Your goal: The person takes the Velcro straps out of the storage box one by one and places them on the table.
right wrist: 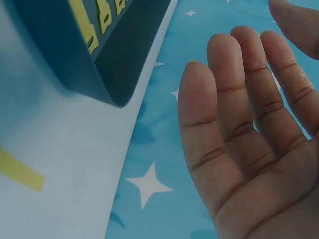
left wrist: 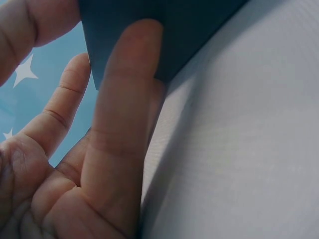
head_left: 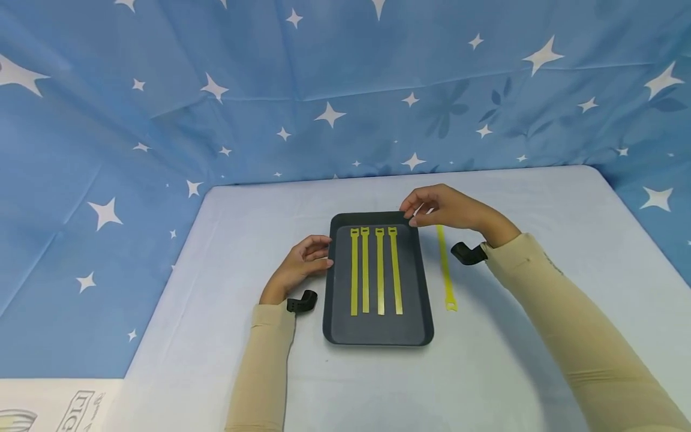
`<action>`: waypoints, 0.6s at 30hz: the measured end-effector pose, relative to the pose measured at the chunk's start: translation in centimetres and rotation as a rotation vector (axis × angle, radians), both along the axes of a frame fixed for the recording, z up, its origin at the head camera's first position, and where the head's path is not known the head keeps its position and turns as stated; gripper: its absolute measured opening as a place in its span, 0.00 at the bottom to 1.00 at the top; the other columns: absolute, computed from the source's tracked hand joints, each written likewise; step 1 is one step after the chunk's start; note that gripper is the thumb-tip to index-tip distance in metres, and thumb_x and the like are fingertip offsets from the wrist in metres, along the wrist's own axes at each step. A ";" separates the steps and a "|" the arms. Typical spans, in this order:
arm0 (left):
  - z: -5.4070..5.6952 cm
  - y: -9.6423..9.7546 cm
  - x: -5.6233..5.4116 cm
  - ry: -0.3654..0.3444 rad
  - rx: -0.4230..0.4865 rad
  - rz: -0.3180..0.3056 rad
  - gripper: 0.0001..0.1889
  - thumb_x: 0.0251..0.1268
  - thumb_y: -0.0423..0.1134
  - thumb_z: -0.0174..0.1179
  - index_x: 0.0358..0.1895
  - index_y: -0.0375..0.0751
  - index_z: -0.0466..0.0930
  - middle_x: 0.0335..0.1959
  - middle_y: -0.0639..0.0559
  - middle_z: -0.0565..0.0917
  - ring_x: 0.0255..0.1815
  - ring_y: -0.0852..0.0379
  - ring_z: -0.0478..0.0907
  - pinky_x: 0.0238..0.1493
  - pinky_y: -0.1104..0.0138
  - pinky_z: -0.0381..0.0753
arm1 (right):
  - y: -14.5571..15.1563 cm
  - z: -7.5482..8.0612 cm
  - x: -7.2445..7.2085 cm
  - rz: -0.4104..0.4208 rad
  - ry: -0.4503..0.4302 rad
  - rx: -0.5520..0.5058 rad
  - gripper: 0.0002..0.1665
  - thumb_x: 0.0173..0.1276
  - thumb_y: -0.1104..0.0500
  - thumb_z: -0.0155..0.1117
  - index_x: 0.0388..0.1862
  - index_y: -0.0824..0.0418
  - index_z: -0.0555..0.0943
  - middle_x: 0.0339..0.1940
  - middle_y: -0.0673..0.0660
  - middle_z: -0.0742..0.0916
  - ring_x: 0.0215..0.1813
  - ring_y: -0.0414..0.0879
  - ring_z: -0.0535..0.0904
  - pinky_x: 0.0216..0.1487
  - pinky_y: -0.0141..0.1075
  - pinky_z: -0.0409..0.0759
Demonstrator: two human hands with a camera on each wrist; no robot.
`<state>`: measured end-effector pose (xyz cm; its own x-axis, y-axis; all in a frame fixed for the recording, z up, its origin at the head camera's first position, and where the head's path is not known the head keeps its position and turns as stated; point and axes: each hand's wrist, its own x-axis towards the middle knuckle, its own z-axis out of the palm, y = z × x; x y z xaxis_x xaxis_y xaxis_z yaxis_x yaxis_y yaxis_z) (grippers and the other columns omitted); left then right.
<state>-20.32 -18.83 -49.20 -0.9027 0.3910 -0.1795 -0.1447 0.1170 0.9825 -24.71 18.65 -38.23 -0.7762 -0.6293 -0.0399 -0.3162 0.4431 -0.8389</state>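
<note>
A dark grey tray (head_left: 372, 333) lies on the table with several yellow cable-tie straps (head_left: 380, 270) side by side in it, their slotted heads toward the far end. My left hand (head_left: 299, 264) is at the tray's left side; the left wrist view shows its fairly straight fingers touching the tray wall (left wrist: 184, 30). Near the far right corner, my right hand (head_left: 445, 207) hovers, and in the right wrist view its palm (right wrist: 264, 199) is empty, fingers extended and apart from the tray. Another yellow strap (head_left: 445, 270) lies on the table right of the tray, slotted head toward me, far tip near the right hand.
A white cloth covers the table (head_left: 243, 216). Behind it hangs a blue curtain with white stars (head_left: 324, 72). Each wrist carries a small black camera, one by the left cuff (head_left: 302, 302) and one by the right cuff (head_left: 468, 254). A printed cloth (head_left: 59, 408) shows at the lower left.
</note>
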 end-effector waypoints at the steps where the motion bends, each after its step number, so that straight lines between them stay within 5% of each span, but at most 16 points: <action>1: 0.0 0.0 0.0 0.002 -0.001 -0.001 0.31 0.72 0.27 0.66 0.76 0.33 0.70 0.76 0.34 0.73 0.66 0.51 0.80 0.55 0.66 0.85 | -0.1 0.0 -0.1 0.004 -0.002 0.000 0.16 0.77 0.68 0.69 0.61 0.72 0.82 0.56 0.69 0.87 0.55 0.55 0.85 0.57 0.42 0.84; 9: 0.1 0.1 -0.1 -0.008 0.025 -0.005 0.32 0.71 0.27 0.66 0.76 0.31 0.69 0.75 0.32 0.74 0.72 0.41 0.77 0.57 0.65 0.86 | -1.0 -0.3 -0.7 0.042 -0.031 -0.031 0.16 0.77 0.70 0.67 0.61 0.73 0.81 0.58 0.73 0.85 0.57 0.58 0.85 0.57 0.43 0.85; 18: -0.2 -0.1 -0.2 -0.015 0.035 0.001 0.31 0.71 0.27 0.66 0.76 0.32 0.69 0.74 0.33 0.75 0.66 0.50 0.81 0.57 0.64 0.86 | -2.4 -0.6 -1.4 0.080 -0.059 -0.064 0.16 0.75 0.74 0.66 0.60 0.75 0.83 0.59 0.76 0.84 0.56 0.61 0.86 0.56 0.44 0.86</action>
<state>-20.53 -18.90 -49.36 -0.9005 0.3964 -0.1789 -0.1592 0.0823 0.9838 -26.13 16.24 -38.78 -0.7207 -0.6921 -0.0412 -0.2980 0.3629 -0.8829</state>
